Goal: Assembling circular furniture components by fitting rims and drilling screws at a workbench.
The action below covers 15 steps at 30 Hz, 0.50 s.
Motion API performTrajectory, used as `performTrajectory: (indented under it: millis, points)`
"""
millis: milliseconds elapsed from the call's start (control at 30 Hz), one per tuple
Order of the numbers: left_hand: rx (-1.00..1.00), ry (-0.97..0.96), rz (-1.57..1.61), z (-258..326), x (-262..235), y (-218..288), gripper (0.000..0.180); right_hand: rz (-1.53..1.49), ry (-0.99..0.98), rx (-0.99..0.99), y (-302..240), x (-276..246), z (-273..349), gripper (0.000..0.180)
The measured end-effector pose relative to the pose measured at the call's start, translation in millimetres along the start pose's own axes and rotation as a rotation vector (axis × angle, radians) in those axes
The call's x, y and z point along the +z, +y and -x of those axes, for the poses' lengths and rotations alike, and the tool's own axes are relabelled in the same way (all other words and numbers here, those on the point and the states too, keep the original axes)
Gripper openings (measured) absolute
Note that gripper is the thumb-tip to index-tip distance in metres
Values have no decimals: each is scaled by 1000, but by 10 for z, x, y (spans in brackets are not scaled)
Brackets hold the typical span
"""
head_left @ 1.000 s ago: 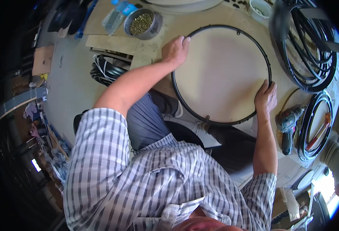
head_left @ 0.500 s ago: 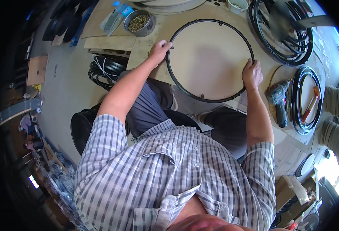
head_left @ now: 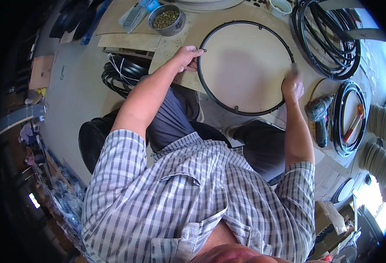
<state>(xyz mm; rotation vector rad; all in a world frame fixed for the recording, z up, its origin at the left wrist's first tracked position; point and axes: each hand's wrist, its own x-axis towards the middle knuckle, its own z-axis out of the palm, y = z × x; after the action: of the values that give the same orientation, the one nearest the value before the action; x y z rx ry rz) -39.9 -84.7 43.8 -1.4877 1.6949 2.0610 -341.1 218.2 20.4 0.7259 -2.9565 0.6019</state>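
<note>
A round tan panel (head_left: 245, 65) with a thin black rim (head_left: 218, 102) lies at the near edge of the worktable, partly over my lap. Small tabs are spaced along the rim. My left hand (head_left: 190, 58) is closed on the rim's left side, thumb on top near one tab. On the opposite side, my right hand (head_left: 293, 89) holds the rim's right edge, its thumb lying along it. Some of its fingertips are smeared by motion.
A metal bowl of small brass-coloured pieces (head_left: 165, 20) stands far left beside a plastic bottle (head_left: 149, 5). Coiled black hoops (head_left: 355, 61) lie far right. Nearer are a cordless drill (head_left: 320, 118) and an orange-handled tool (head_left: 354, 122). A white tub (head_left: 280, 7) sits at the back.
The panel and both hands appear slightly further right in the picture, as does most of the table. Fingers of my right hand have shifted at the rim and are now blurred.
</note>
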Motion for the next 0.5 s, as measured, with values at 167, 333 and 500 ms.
performTrajectory:
  millis: [167, 333, 500]
  points:
    - [53, 55, -45, -42, 13, -50, 32, -6, 15, -3, 20, 14, 21, 41]
    - [702, 696, -548, -168, 42, 210, 56, -2, 6, -13, 18, 90, 12, 42]
    - [1240, 688, -818, 35, 454, 676, 86, 25, -8, 19, 87, -18, 1, 41]
